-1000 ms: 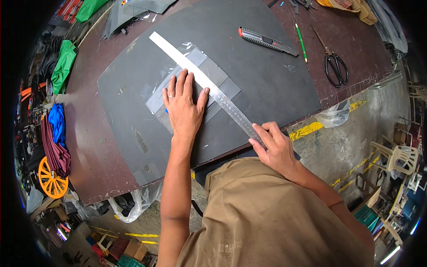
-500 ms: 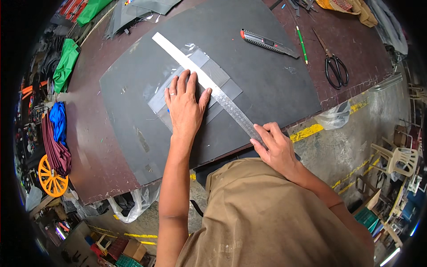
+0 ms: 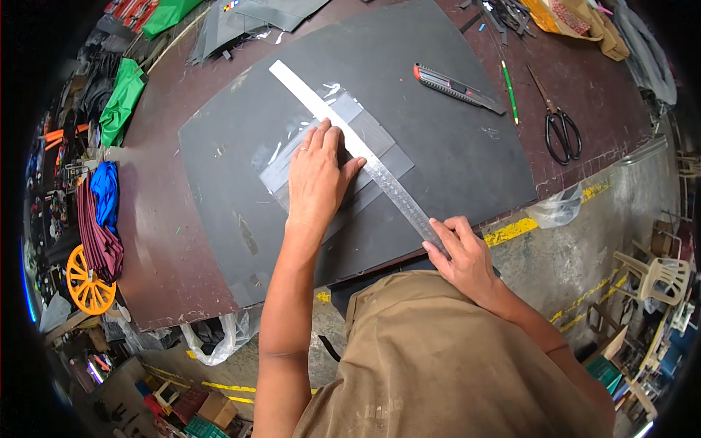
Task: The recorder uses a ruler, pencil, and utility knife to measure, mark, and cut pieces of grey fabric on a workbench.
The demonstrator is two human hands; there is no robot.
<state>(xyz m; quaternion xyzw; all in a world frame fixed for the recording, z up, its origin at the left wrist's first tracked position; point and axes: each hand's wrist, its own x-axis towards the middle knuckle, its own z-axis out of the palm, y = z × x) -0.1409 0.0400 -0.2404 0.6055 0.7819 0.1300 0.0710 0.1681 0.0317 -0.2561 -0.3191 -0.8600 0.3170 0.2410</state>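
Observation:
A metal ruler (image 3: 398, 196) lies slantwise across a clear plastic sheet with grey pieces (image 3: 372, 130), on a dark grey mat (image 3: 467, 160). My right hand (image 3: 467, 261) pinches the ruler's near end between thumb and fingers, at the table's front edge. My left hand (image 3: 318, 179) rests on the sheet, its fingers stretched forward against the ruler's left edge and the thumb touching the ruler. It grips nothing and covers part of the sheet. A red-and-black utility knife (image 3: 458, 89) lies on the mat at the far right.
To the right of the mat lie a green pencil (image 3: 510, 93) and black-handled scissors (image 3: 562, 135). Grey sheets (image 3: 255, 20) are stacked at the far edge, and dark scraps (image 3: 504, 16) lie at the far right. A plastic bag (image 3: 556, 210) hangs below the table edge.
The whole view has shifted slightly, so the table sits a little farther right and lower. My left fingers have drawn closer together beside the ruler. The right hand keeps its hold.

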